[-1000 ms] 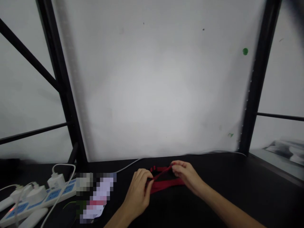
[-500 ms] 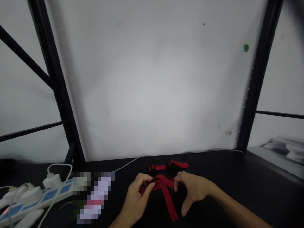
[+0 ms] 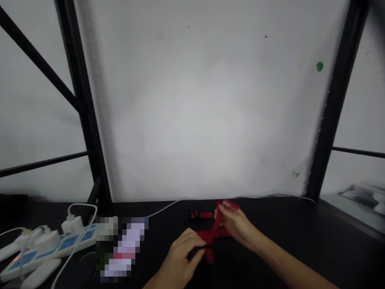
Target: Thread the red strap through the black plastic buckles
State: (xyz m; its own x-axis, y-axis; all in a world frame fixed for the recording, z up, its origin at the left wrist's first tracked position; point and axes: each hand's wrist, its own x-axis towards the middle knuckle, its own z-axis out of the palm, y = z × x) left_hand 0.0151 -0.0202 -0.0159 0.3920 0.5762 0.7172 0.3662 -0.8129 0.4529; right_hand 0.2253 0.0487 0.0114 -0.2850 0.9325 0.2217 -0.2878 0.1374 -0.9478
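Observation:
On the black tabletop lies a red strap point(image 3: 215, 233) of flat webbing, one length crossing another. My right hand point(image 3: 233, 218) is closed around a raised length of it, partly hiding the strap's end. To the lower left, my left hand point(image 3: 185, 255) pinches a thin black piece point(image 3: 197, 249) beside the strap; whether it is a buckle or dark webbing I cannot tell. Just beyond both hands rests a second red strap point(image 3: 206, 215) with a black buckle point(image 3: 196, 215).
At left stands a white power strip point(image 3: 64, 244) with several chargers and cables. A pixelated patch point(image 3: 126, 245) covers something beside it. A thin cable point(image 3: 164, 209) runs along the white back panel point(image 3: 207, 120). Black frame posts point(image 3: 333, 100) stand on both sides.
My right hand has moved up and taken hold of the red strap, lifting a length away from me. My left hand has shifted slightly toward me. The view has tilted a little.

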